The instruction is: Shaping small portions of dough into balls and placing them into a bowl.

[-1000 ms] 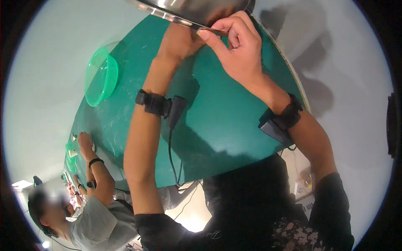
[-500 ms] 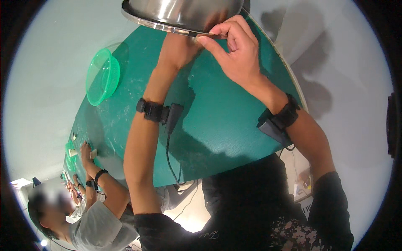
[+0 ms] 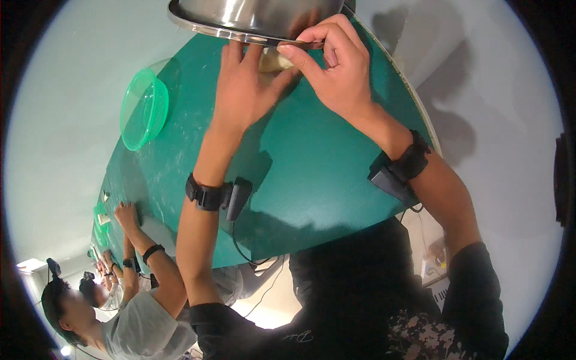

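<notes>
A shiny steel bowl (image 3: 258, 15) shows at the top edge, tilted, its rim raised off the green tabletop. My right hand (image 3: 342, 75) pinches that rim between thumb and fingers. Just below the rim is my left hand (image 3: 243, 93), thumb and fingers curved around a pale lump that looks like dough (image 3: 275, 62). Its fingertips are partly hidden under the bowl, as is part of the lump.
The green tabletop (image 3: 300, 168) carries whitish smears. A green plastic basin (image 3: 145, 111) stands at the left. Farther down that side, a co-worker in a grey shirt (image 3: 144, 324) rests a hand on the table. A wall borders the right.
My left hand has drawn back toward me from under the bowl, and the pale lump has come into sight. The bowl shifted slightly up and left. The co-worker's hand moved a little.
</notes>
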The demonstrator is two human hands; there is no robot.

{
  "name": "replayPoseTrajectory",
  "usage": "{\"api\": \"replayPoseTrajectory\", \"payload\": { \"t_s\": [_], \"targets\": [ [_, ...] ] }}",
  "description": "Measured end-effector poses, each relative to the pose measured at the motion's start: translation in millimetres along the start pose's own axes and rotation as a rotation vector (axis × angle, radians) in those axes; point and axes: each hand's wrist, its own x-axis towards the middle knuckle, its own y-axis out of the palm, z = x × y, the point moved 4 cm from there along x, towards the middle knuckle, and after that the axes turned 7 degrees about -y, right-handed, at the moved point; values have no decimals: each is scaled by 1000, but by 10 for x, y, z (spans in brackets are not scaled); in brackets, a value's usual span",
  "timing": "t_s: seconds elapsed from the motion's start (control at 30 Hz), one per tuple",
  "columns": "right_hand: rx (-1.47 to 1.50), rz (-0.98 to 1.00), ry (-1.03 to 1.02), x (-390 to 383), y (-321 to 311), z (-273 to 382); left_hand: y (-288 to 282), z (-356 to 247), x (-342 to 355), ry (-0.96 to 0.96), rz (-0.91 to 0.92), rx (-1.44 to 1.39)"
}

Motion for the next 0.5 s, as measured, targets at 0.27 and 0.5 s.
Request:
{"api": "replayPoseTrajectory", "payload": {
  "t_s": [0.27,0.5],
  "targets": [
    [34,12,38,-12,27,5,152,58,-70,-160,207,-40],
    [35,39,45,-16,55,-12,-194,-164,-456,-59,307,-75]
  ]
}}
